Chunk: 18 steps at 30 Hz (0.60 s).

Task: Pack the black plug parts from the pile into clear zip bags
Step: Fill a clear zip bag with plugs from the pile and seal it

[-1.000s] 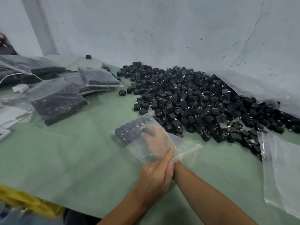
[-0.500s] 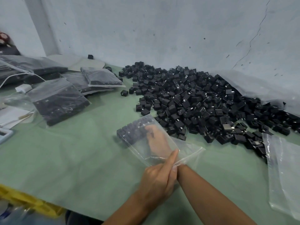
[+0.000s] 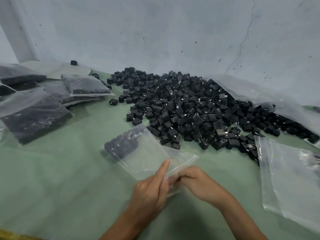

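Note:
A large pile of black plug parts (image 3: 199, 110) spreads across the green table (image 3: 60, 179) toward the wall. In front of it lies a clear zip bag (image 3: 149, 153) with several plug parts (image 3: 123, 144) packed in rows at its far end. My left hand (image 3: 150, 193) holds the bag's near open edge, index finger stretched along the plastic. My right hand (image 3: 195, 182) pinches the same edge from the right side, fingers curled.
Filled zip bags (image 3: 34, 115) lie at the left, with more (image 3: 84, 85) behind them. A stack of empty clear bags (image 3: 290, 179) lies at the right. A big plastic sheet (image 3: 259, 90) rests against the wall behind the pile. A yellow edge shows bottom left.
My right hand has come out of the bag, where it was pushing parts in, and now pinches the bag's opening beside my left hand.

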Tool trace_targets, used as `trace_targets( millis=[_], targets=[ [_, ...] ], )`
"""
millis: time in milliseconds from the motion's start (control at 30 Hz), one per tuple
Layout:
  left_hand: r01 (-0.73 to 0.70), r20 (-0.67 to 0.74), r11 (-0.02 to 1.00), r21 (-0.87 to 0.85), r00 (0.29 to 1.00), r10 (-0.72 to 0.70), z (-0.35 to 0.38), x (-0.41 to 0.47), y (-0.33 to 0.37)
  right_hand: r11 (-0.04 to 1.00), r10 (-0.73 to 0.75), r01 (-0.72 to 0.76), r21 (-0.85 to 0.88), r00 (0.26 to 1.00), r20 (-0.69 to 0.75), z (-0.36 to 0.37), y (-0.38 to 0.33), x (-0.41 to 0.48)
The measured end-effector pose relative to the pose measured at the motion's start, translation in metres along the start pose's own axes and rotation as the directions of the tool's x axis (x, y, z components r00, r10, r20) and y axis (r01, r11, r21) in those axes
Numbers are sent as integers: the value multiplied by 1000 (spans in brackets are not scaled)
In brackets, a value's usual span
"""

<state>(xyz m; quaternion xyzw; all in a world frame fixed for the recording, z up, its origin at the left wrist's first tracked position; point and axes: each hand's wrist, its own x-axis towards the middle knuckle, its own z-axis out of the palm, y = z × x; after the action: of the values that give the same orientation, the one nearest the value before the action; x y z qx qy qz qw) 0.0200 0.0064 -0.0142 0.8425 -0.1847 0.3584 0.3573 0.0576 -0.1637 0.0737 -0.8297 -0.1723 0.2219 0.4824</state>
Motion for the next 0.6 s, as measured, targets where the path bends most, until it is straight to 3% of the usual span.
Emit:
trace_targets(
  millis=[100,167,233,367,600],
  targets=[
    [62,5,998,-15,998,-62,-3,0,3,993,-50,72,97,976,-211,-40,22,-17],
    [73,32,997,-8,997,-73,-4,-1,5,991,-113,130,9,894,-433,-61,27,2],
    [64,48,998,-6,997,-64,-5,0,6,988,-139,82,-131,841,-523,-75,26,36],
    [80,80,997,-11,994,-78,-5,0,5,897,-59,-56,-439,968,-243,-66,42,92],
    [99,103,995,-8,990,-97,-5,1,6,884,-31,-112,-454,955,-295,-56,65,106]
  ],
)
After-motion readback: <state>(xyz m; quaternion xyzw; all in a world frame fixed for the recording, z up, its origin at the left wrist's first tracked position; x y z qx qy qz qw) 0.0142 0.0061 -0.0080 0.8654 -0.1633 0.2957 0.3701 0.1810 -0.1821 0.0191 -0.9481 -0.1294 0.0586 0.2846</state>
